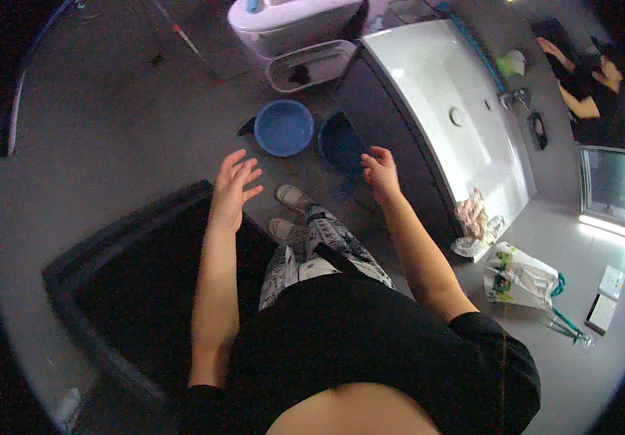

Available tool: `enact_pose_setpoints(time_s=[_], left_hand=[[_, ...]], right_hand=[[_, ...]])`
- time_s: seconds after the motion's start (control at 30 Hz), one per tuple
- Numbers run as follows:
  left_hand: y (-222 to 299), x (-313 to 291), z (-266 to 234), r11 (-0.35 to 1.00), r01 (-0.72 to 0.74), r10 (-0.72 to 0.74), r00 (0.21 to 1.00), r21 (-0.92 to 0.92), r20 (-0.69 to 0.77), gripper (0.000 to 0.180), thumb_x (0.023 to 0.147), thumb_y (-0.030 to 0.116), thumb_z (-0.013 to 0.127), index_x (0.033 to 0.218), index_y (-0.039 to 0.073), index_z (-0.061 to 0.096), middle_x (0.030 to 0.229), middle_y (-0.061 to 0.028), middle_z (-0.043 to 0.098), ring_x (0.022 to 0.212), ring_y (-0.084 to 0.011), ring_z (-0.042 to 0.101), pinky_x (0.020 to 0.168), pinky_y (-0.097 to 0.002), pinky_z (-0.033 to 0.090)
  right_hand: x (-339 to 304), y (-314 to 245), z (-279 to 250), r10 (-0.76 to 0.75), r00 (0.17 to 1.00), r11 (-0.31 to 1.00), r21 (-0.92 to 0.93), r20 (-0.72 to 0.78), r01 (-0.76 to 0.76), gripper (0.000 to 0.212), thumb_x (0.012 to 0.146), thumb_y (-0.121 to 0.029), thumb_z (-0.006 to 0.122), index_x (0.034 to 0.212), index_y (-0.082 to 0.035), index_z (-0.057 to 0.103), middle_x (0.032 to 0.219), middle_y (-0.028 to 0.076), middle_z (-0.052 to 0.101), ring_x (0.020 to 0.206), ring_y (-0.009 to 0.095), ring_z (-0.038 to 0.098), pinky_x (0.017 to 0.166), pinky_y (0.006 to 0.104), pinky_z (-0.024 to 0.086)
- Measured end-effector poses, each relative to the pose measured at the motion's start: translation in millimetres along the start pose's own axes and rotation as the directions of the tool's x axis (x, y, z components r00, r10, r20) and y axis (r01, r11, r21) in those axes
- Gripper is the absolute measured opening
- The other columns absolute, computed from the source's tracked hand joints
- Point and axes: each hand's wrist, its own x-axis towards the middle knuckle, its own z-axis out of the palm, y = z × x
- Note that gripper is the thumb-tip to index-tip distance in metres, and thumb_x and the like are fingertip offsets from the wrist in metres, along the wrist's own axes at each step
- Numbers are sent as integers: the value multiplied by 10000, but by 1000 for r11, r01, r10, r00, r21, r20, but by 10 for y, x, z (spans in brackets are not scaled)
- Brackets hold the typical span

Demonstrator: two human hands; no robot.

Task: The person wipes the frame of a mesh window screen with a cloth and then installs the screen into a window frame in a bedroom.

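Observation:
My left hand [236, 183] is held out in the air with its fingers spread and nothing in them. To the right, my right hand [380, 172] hangs beside the dark cabinet [381, 98], its fingers loosely bent but apart and holding nothing. Beyond both hands, a round blue basin [284, 129] stands on the grey floor. A darker blue basin [335, 148] sits next to it, partly in the cabinet's shadow and close to my right hand. Neither hand visibly touches anything.
A white sink [428, 65] with a tap [517, 98] tops the cabinet; crumpled cloth [473, 212] lies on its near corner. A patterned bag [521, 277] hangs on the right wall. Farther off are a toilet [298, 25] and a pale tub [309, 69]. A dark-rimmed structure [80, 272] occupies the lower left.

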Motion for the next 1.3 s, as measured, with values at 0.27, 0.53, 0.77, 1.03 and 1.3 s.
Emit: enact_pose_setpoints(time_s=[0.27, 0.53, 0.77, 1.03, 1.3], left_hand=[[-250, -195, -579, 993, -17, 1, 991, -117, -132, 488, 908, 386, 478, 1262, 55, 419, 1246, -169, 461, 1130, -278, 474, 899, -426, 418], [-445, -587, -1061, 968, -76, 2, 956, -239, -295, 480, 907, 386, 479, 1237, 40, 441, 1226, -156, 482, 1108, -260, 484, 865, -397, 422], [-612, -886, -1252, 944, -155, 37, 926, -292, -375, 499, 887, 415, 496, 1226, 50, 458, 1209, -156, 499, 1090, -260, 501, 883, -411, 425], [-588, -1431, -1344, 936, -274, 142, 868, -219, -475, 507, 888, 419, 486, 1226, 42, 447, 1228, -152, 479, 1092, -248, 488, 872, -385, 416], [-904, -1844, -1239, 917, -302, 88, 790, -260, -607, 526, 900, 447, 450, 1254, 58, 438, 1265, -161, 463, 1136, -280, 469, 907, -424, 408]], right_hand=[[-85, 54, 281, 53, 962, 999, -18, 266, -51, 183, 879, -219, 557, 972, -62, 555, 713, -1, 553, 574, 69, 484, 481, 212, 380], [-374, -37, 891, 7, 924, 990, -135, 383, 49, 216, 899, -261, 522, 1024, -86, 542, 768, 5, 573, 631, 91, 531, 543, 227, 403], [-617, -48, 1000, -25, 899, 978, -175, 438, 112, 234, 903, -264, 514, 1052, -85, 539, 795, 24, 591, 640, 102, 537, 546, 244, 420], [-704, -146, 1100, -128, 814, 963, -126, 566, 239, 267, 895, -295, 519, 1028, -64, 541, 784, 41, 608, 619, 121, 555, 519, 257, 415], [-606, -177, 1279, -116, 772, 971, -92, 625, 220, 327, 900, -348, 509, 1060, -64, 534, 880, 63, 614, 709, 148, 581, 597, 281, 450]])
